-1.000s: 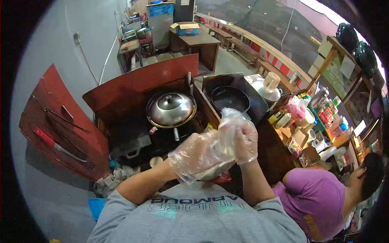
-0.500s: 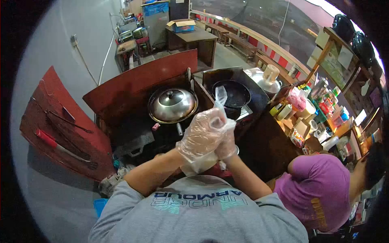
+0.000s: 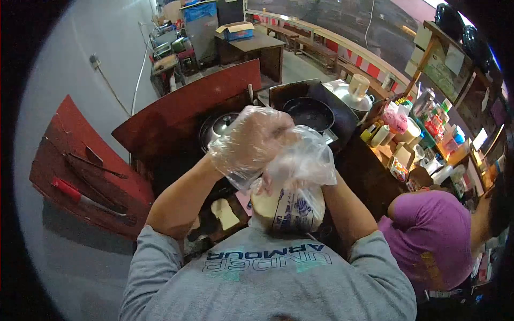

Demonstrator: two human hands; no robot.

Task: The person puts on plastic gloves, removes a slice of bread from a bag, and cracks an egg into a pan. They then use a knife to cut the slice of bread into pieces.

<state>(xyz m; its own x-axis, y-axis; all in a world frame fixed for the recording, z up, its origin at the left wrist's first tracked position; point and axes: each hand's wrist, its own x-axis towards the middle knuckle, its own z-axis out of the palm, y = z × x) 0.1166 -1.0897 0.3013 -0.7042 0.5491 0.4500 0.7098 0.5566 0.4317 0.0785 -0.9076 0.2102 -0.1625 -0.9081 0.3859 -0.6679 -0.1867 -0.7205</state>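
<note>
A clear plastic bread bag [image 3: 302, 206] with blue print hangs in front of my chest, pale bread inside it. My left hand [image 3: 251, 136], in a loose clear plastic glove, is closed at the gathered top of the bag. My right hand [image 3: 316, 166] is at the bag's right upper side; crinkled plastic covers most of it and its fingers are hard to make out. Below and left of the bag, a slice of bread [image 3: 225, 214] lies on a dark brown surface.
A wok with a domed metal lid [image 3: 222, 124] sits on the stove behind my left hand. Beyond the bag is a black pan [image 3: 309, 114]. Red panels [image 3: 88, 171] flank the stove. A person in a purple shirt [image 3: 433, 230] is close at my right, beside a crowded counter [image 3: 396, 150].
My hands have moved up and apart from their tight clasp round the twisted bag neck. The printed bag with the bread now shows below them, and the bread slice has come into view.
</note>
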